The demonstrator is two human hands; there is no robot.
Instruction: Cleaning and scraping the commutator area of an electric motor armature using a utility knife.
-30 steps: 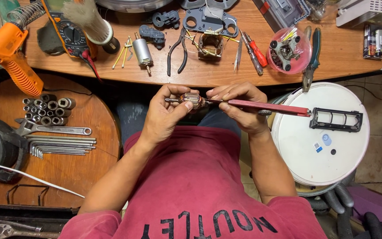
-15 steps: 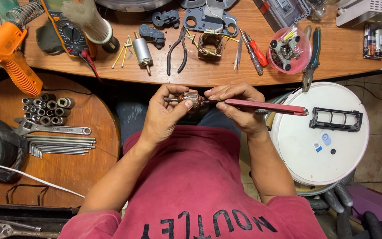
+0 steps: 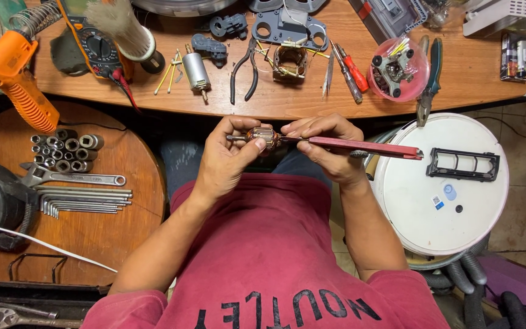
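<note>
My left hand (image 3: 226,159) grips a small motor rotor (image 3: 262,136) with copper windings and a thin steel shaft, held level just below the workbench edge. My right hand (image 3: 329,152) holds a long red flat tool (image 3: 366,147), its tip resting against the rotor's right end. The tool's handle sticks out to the right over a round white lid (image 3: 415,207). Both hands sit above my lap, close to my red shirt.
The wooden bench (image 3: 275,100) carries pliers (image 3: 241,76), a small silver motor (image 3: 196,70), red screwdrivers (image 3: 351,70), a pink bowl of parts (image 3: 397,68) and a multimeter (image 3: 95,45). A round stool (image 3: 92,237) at left holds sockets and wrenches. An orange heat gun (image 3: 16,76) hangs nearby.
Both hands stay in nearly the same place; the red tool has shifted only slightly against the rotor.
</note>
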